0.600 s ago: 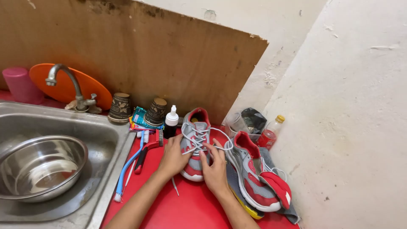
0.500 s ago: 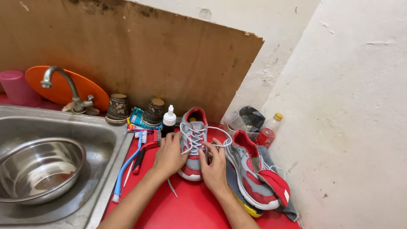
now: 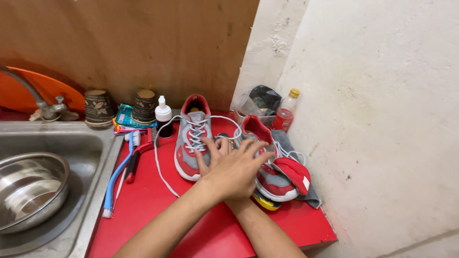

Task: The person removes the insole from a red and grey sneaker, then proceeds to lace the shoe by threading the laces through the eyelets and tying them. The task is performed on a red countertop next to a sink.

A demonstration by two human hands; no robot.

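Lying crossed over two shoes [image 3: 193, 138], both hands [image 3: 234, 169] look spread, seemingly holding nothing; steel bowl [image 3: 28, 188] in sink [image 3: 91, 143].

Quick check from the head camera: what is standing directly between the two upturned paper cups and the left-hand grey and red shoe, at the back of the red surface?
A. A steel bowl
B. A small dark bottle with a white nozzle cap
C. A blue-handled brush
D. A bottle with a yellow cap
B: the small dark bottle with a white nozzle cap stands upright between the paper cups and the shoe.
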